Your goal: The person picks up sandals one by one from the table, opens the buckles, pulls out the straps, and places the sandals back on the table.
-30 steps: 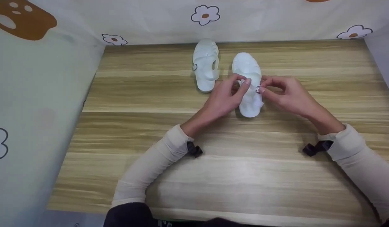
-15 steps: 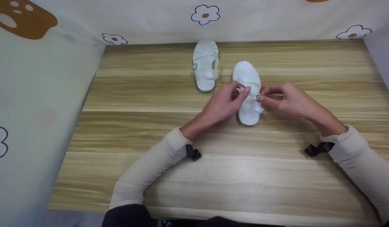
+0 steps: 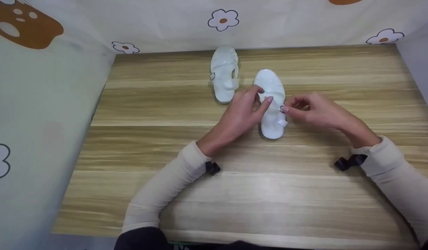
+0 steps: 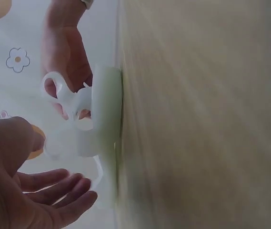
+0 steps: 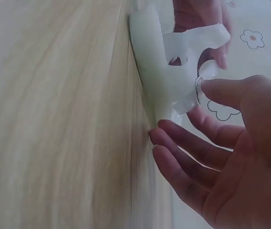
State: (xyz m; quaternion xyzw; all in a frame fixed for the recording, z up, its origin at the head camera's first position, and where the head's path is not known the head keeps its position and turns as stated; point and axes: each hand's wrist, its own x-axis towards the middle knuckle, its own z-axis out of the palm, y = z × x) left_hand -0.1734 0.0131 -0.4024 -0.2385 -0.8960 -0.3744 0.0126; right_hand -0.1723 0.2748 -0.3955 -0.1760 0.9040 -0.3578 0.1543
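A white sandal [image 3: 272, 130] lies on the wooden table between my hands, toe pointing to the back wall. At its right edge, my right hand [image 3: 318, 111] pinches the small metal buckle [image 5: 198, 89] between thumb and index finger; its other fingers are beside the sole [image 5: 149, 52]. My left hand [image 3: 240, 109] is at the sandal's left side, thumb and fingers apart over the upper, with nothing gripped. In the left wrist view its fingers [image 4: 61, 191] are loosely spread near the toe straps. A loose strap end [image 5: 211, 36] sticks up from the heel side.
The matching white sandal [image 3: 223, 76], also with a buckle, stands to the back left near the wall. A flower-print cloth [image 3: 172, 24] rises along the back and left edges of the wooden table [image 3: 252, 194].
The sandal has come toward the person with both hands. My left thumb and index finger have moved apart at the strap, while my right hand keeps its pinch on the buckle.
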